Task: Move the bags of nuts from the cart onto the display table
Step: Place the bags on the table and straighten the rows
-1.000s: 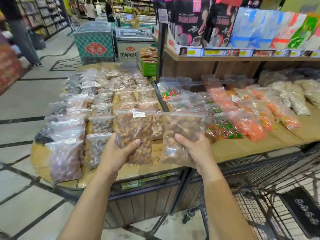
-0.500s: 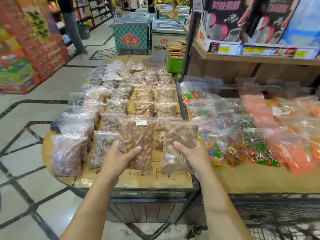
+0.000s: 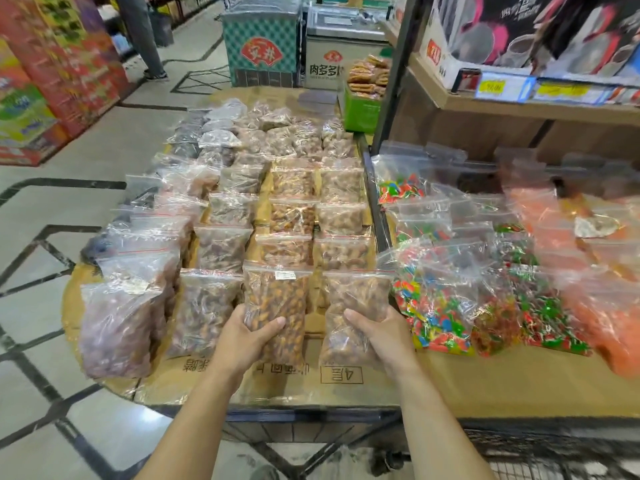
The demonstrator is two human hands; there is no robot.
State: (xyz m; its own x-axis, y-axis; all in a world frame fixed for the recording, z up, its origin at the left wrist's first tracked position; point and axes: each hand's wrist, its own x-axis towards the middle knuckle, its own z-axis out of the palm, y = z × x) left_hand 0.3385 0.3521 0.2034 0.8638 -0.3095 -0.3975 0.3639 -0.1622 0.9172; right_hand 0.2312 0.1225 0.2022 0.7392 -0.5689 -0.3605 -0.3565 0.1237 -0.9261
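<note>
The display table [image 3: 194, 382] fills the middle of the view, its top lined with brown cardboard and covered in rows of clear zip bags of nuts running away from the camera. To its right, a second surface carries bags of coloured candy [image 3: 436, 306] and orange snacks [image 3: 609, 317], under a wooden shelf [image 3: 519, 109] with price tags. A corner of the wire cart [image 3: 554, 459] shows at the lower right. At the near end of the rows, two bags stand lengthwise, long axis pointing away from the person, zip ends at the far side and bottoms towards the table's near edge. The left bag of nuts [image 3: 277, 306] is clear plastic with a red zip line and a small white label near the top, packed with glossy orange-brown nuts. The right bag of nuts [image 3: 356, 306] is the same kind, holding paler brown nuts, its upper part slack. The left hand [image 3: 242, 341] curls around the lower left side of its bag, thumb laid across the front. The right hand [image 3: 384, 337] grips the lower right side of its bag, thumb over the front. Whether the bags' lower ends rest on the cardboard cannot be told.
</note>
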